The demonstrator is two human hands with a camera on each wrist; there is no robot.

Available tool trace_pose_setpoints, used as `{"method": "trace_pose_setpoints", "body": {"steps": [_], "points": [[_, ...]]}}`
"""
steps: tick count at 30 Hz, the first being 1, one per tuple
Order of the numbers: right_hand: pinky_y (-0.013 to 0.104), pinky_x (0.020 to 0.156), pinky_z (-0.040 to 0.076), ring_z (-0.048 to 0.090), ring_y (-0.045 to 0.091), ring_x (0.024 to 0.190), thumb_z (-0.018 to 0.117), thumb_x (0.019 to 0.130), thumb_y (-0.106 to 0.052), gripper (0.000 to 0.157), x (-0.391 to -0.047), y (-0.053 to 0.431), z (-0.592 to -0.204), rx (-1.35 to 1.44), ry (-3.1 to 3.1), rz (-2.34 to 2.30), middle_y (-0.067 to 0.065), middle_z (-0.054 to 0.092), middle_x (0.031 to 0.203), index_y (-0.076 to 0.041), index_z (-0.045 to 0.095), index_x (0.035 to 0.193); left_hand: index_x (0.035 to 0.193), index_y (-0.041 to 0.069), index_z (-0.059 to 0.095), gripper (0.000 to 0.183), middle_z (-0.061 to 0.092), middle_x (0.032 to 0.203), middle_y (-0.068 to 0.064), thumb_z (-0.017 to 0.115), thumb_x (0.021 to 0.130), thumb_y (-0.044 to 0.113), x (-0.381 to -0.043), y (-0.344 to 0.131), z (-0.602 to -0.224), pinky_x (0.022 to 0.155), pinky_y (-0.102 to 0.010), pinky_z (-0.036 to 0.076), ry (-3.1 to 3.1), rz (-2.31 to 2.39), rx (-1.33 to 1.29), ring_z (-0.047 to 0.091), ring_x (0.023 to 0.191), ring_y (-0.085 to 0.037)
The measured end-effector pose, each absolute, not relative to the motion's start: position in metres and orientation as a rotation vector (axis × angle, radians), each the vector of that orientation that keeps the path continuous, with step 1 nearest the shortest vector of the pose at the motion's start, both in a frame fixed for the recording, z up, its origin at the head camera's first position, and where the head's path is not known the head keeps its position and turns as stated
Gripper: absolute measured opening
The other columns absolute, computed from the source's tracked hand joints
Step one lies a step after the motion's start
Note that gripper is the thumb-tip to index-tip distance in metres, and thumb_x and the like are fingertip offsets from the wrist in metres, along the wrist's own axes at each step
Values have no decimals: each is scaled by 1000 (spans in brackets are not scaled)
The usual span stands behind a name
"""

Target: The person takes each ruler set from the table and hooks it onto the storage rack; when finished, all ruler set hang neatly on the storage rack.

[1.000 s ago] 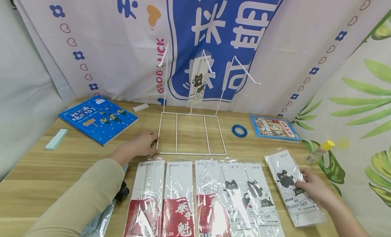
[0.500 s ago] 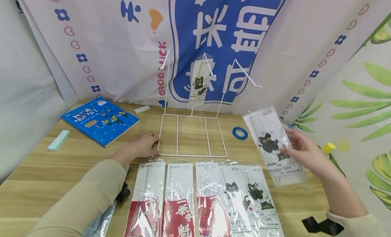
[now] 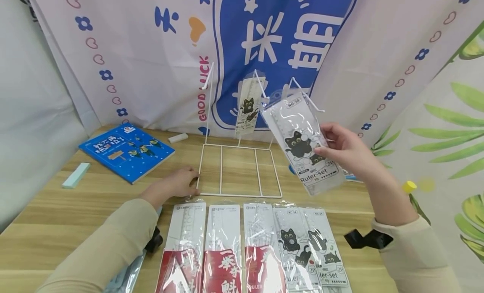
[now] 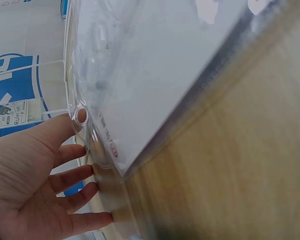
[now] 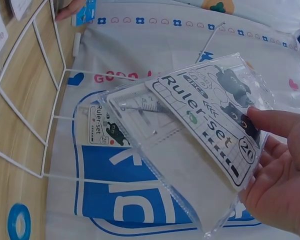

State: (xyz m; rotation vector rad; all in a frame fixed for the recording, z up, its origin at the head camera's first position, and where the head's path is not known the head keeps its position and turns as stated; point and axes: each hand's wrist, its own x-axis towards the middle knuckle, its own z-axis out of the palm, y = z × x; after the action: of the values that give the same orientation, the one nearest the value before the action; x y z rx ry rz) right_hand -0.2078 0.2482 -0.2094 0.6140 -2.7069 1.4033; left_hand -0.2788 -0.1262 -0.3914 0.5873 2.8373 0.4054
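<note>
My right hand (image 3: pixel 345 152) pinches a clear-sleeved ruler set (image 3: pixel 298 148) printed with black cats, thumb on its front. The set is tilted in the air, its top overlapping the right hook of a white wire display rack (image 3: pixel 242 196) in the head view. On the middle hook hangs another cat ruler set (image 3: pixel 248 104). My left hand (image 3: pixel 177 183) rests at the front left corner of the rack's base, its fingertips touching the wire; in the left wrist view its fingers (image 4: pixel 72 177) are spread and fairly straight. Part of the right upright is hidden behind the held set.
Before the rack lie red-and-white ruler packs (image 3: pixel 224 242) and two cat ruler sets (image 3: pixel 289 242). A blue book (image 3: pixel 126 150), a white block (image 3: pixel 177 137) and a mint block (image 3: pixel 76 175) are at left. Blue tape (image 5: pixel 19 222) lies right of the rack, a yellow-capped tube (image 3: pixel 409 186) farther right.
My right hand has lifted the ruler set off the table's right side and carried it up and left towards the rack's right hook. My left hand stays at the rack's corner.
</note>
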Motion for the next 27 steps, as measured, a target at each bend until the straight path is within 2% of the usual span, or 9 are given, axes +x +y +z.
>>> {"method": "trace_pose_setpoints", "body": {"steps": [6,16,27], "points": [[32,74,53,61,13,89,57,83,5,45,-219,241,-213,666,-2693,1502,19,53,108,9,38,123,125,0,49,57,43,125,-24,68,80,29,-278,-126,-393,95,-48,37,2839,417,584,44,112,-36],[35,69,54,63,17,82,56,82,5,43,-234,235,-227,637,-2680,1591,23,54,106,10,38,121,125,0,49,57,43,124,-25,68,80,29,-279,-125,-392,96,-48,36,2846,414,593,43,112,-37],[33,72,53,62,15,82,58,84,-1,42,-268,211,-252,378,-2580,1747,20,55,111,7,40,121,125,-1,50,57,42,126,-26,68,80,29,-279,-126,-392,97,-49,35,2840,423,593,42,114,-38]]}}
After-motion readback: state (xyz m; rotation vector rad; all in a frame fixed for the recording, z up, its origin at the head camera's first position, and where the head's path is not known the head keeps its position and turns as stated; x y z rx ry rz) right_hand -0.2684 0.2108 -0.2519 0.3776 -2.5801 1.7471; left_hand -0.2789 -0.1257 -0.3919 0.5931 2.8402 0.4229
